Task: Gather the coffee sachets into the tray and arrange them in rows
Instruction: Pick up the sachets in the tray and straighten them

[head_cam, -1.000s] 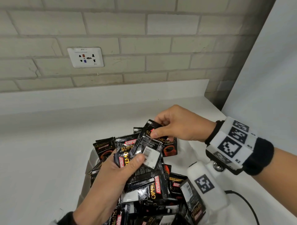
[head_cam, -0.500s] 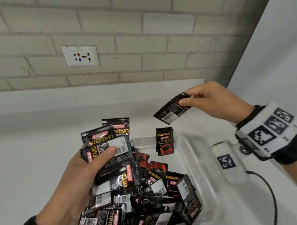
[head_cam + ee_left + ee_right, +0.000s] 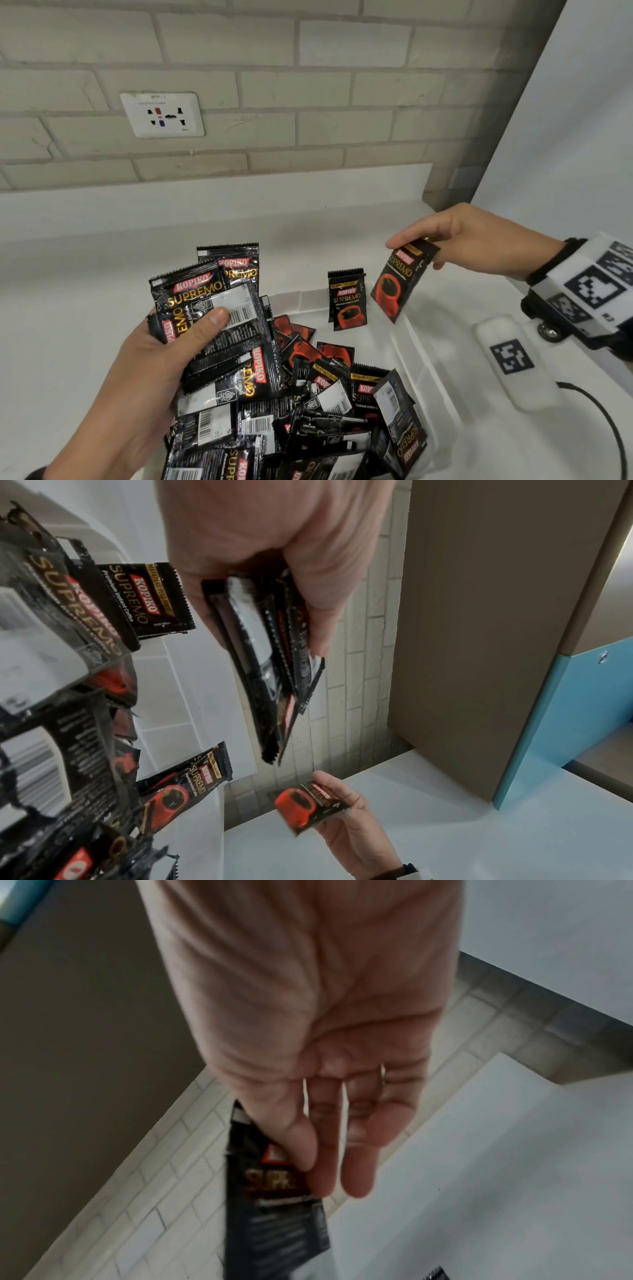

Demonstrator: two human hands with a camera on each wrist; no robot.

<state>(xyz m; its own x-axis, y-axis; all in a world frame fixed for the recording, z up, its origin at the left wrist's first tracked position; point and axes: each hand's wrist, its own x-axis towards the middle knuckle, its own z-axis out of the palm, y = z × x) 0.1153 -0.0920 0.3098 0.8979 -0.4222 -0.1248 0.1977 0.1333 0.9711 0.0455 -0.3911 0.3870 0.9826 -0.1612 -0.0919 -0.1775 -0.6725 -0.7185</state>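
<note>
In the head view, the left hand (image 3: 147, 373) grips a thick bundle of sachets (image 3: 212, 322), the thumb pressed flat on top and the other fingers curled below it. The bundle hangs over the left part of the white tray (image 3: 431, 373), which stands on the white desk (image 3: 68, 308). A loose pile of sachets (image 3: 329, 404) fills the near part of the tray. One standing sachet (image 3: 346, 299) leans upright at the far wall of the tray. Just to the right of it, the right hand (image 3: 476, 240) pinches a single sachet (image 3: 399, 281) by its top edge, tilted, its lower corner near the tray's right rim. A white device (image 3: 513, 363) with a black marker and a cable lies on the desk right of the tray. A wall socket (image 3: 162, 114) sits in the brick wall behind.

In the left wrist view, the bundle shows edge-on between the curled fingers (image 3: 325, 610); the right hand shows further off with the single sachet in it.

In the right wrist view, which is blurred, thumb and forefinger hold the single sachet; the other fingers (image 3: 359, 1164) lie almost straight.
</note>
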